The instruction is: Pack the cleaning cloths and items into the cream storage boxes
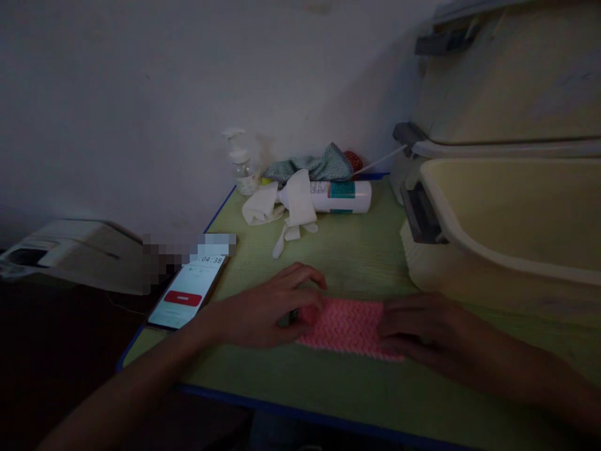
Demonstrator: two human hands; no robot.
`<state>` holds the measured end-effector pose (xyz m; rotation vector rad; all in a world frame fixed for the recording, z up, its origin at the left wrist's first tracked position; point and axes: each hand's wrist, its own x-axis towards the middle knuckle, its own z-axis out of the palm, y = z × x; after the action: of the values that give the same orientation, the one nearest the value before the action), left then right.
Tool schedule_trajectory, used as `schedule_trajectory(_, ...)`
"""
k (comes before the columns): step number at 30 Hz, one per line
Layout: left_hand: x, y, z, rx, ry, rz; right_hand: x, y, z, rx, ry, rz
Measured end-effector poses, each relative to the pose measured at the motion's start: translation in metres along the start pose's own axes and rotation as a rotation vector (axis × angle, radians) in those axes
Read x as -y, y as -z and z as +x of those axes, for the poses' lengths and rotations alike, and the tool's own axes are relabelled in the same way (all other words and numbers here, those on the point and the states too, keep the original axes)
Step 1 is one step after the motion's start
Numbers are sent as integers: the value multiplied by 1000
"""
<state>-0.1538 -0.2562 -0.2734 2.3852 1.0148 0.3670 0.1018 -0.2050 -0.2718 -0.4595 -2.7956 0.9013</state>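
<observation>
A pink knitted cloth (350, 326) lies flat on the green table (357, 257) near its front edge. My left hand (267, 310) rests on the cloth's left end, fingers curled and pressing down on it. My right hand (422, 329) lies on the right end, fingers stretched flat over the edge. Both hands touch the cloth; neither lifts it.
A phone (188, 291) with a lit timer screen lies at the table's left edge. At the back stand a pump bottle (241, 164), a white cloth (282, 210), a lying white spray can (340, 196) and a green rag (314, 166). Cream plastic tubs (507, 213) fill the right side.
</observation>
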Motion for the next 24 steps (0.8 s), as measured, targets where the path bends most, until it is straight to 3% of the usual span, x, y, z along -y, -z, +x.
schedule_trajectory(4, -13, -9, 1, -164, -100, 217, 2, -8, 1, -343, 118, -210)
schedule_trajectory(6, -15, -16, 3, -201, -130, 347, 2, -15, 2, -410, 142, -312)
schedule_trajectory(16, -8, -34, 1, 31, 0, 511, -10, -45, -3, -107, 73, -523)
schedule_trajectory(24, -13, -38, -1, 86, 111, 535, -9, -36, -8, -38, 174, -494)
